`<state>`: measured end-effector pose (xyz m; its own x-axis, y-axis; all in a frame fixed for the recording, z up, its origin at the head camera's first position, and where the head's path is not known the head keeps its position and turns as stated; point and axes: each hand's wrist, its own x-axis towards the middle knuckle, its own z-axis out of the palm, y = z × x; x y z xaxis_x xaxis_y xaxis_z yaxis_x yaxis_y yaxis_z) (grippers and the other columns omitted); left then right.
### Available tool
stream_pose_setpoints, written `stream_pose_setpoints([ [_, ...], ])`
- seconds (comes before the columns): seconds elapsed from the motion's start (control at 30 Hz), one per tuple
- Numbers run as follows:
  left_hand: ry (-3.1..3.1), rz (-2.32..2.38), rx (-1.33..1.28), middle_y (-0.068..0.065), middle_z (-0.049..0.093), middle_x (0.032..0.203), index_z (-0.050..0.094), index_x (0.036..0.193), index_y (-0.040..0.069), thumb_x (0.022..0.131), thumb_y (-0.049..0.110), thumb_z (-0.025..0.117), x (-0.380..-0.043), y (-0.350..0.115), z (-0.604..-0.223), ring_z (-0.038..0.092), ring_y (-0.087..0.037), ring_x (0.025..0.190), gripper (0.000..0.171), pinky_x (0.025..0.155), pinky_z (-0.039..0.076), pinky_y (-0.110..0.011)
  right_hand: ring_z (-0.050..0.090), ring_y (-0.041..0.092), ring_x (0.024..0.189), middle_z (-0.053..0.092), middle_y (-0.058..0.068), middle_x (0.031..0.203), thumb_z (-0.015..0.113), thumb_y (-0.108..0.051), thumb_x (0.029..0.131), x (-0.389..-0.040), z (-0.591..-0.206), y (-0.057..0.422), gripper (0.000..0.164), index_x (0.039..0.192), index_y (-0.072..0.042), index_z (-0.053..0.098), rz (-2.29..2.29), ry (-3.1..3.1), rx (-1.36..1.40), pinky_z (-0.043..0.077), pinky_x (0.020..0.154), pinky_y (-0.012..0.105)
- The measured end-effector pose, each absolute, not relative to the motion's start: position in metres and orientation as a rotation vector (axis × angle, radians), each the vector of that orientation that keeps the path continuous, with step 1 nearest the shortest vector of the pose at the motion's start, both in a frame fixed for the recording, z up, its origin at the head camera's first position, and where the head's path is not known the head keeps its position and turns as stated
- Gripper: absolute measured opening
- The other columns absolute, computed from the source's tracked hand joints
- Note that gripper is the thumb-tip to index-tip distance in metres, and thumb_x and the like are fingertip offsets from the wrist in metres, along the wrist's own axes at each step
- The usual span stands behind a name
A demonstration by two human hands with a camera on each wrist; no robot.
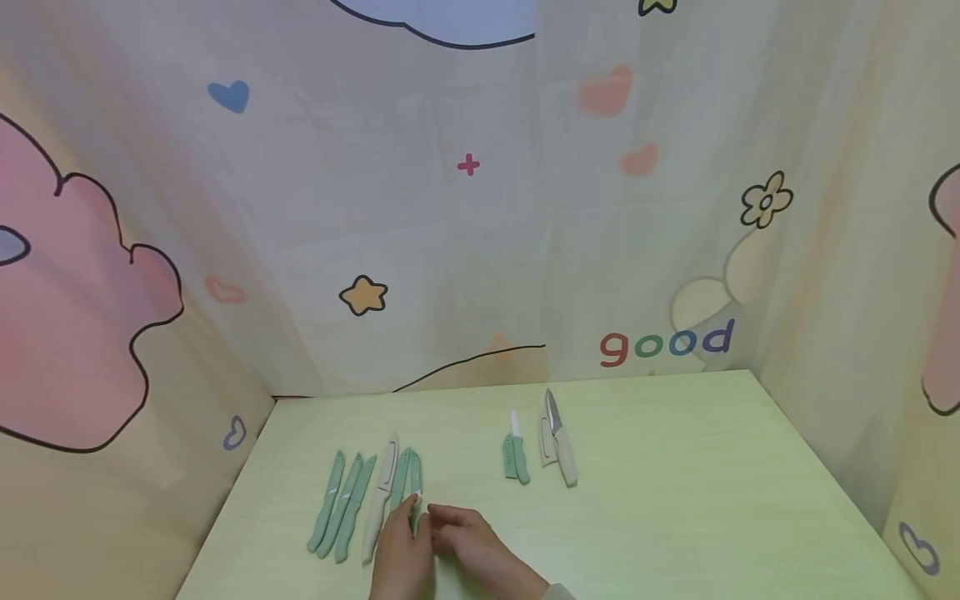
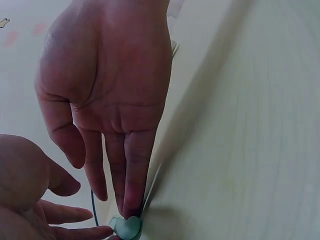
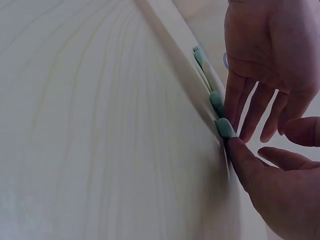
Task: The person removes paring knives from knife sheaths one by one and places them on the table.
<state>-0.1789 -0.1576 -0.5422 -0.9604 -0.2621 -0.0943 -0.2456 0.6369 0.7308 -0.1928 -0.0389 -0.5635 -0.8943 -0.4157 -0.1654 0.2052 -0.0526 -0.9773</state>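
Observation:
In the head view, two sheathed green knives (image 1: 416, 477) lie side by side, partly hidden by my left hand (image 1: 405, 550). Its fairly straight fingers reach along the rightmost knife. My right hand (image 1: 483, 546) is just to the right, fingers extended toward the left hand. The left wrist view has the fingertips of both hands at the rounded end of a green handle (image 2: 128, 227). From the right wrist, more green handle ends (image 3: 216, 102) appear in a row beside the fingers. A cream sheathed knife (image 1: 381, 500) lies just left of the green pair.
Three sheathed green knives (image 1: 348, 507) lie at the left of the table (image 1: 675, 500). Right of centre, a small green knife (image 1: 519, 450) with bare blade lies beside its green sheath (image 1: 509, 457). A cream-handled knife (image 1: 562, 446), blade exposed, lies beside its pale sheath (image 1: 547, 442).

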Motion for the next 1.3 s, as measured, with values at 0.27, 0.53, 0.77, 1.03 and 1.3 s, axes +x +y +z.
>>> stream_pose_setpoints([
  [0.27,-2.731,-1.304,0.428,-0.027,0.058,0.125,0.050,0.132,-0.006,0.090,0.002,0.058,-0.185,-0.162,-0.551,0.056,-0.033,0.107,0.044,0.087,0.052,-0.052,0.059,0.023,0.106,0.056,0.025,0.129,0.054,0.001,0.085,-0.194,-0.564,-0.037,0.051,0.134,0.012,0.045,-2.057,1.732,-0.186,0.054,0.092,0.039],
  [0.53,-2.734,-1.258,0.434,-0.021,0.064,0.116,0.054,0.129,-0.005,0.079,-0.004,0.059,-0.193,-0.166,-0.557,0.060,-0.025,0.094,0.050,0.085,0.052,-0.049,0.059,0.028,0.106,0.055,0.029,0.127,0.051,0.004,0.085,-0.194,-0.566,-0.032,0.048,0.132,0.015,0.046,-2.081,1.716,-0.181,0.054,0.092,0.039],
  [0.77,-2.734,-1.291,0.489,-0.015,0.068,0.108,0.054,0.130,-0.004,0.076,-0.006,0.064,-0.199,-0.164,-0.558,0.060,-0.019,0.088,0.055,0.081,0.053,-0.045,0.059,0.027,0.104,0.056,0.028,0.126,0.052,0.004,0.084,-0.193,-0.565,-0.026,0.048,0.131,0.015,0.048,-2.103,1.699,-0.185,0.055,0.090,0.037],
  [1.03,-2.723,-1.345,0.556,-0.018,0.067,0.112,0.051,0.133,-0.002,0.075,-0.004,0.070,-0.200,-0.162,-0.554,0.063,-0.022,0.090,0.061,0.080,0.056,-0.045,0.059,0.028,0.106,0.055,0.027,0.129,0.051,0.004,0.085,-0.194,-0.566,-0.021,0.047,0.131,0.014,0.048,-2.074,1.731,-0.194,0.054,0.091,0.038],
  [1.3,-2.700,-1.420,0.516,-0.018,0.067,0.113,0.049,0.134,-0.002,0.074,-0.003,0.072,-0.199,-0.162,-0.553,0.064,-0.022,0.089,0.064,0.077,0.058,-0.042,0.058,0.032,0.106,0.054,0.029,0.128,0.051,0.003,0.089,-0.193,-0.563,-0.014,0.045,0.131,0.015,0.047,-2.135,1.691,-0.227,0.055,0.090,0.038],
])
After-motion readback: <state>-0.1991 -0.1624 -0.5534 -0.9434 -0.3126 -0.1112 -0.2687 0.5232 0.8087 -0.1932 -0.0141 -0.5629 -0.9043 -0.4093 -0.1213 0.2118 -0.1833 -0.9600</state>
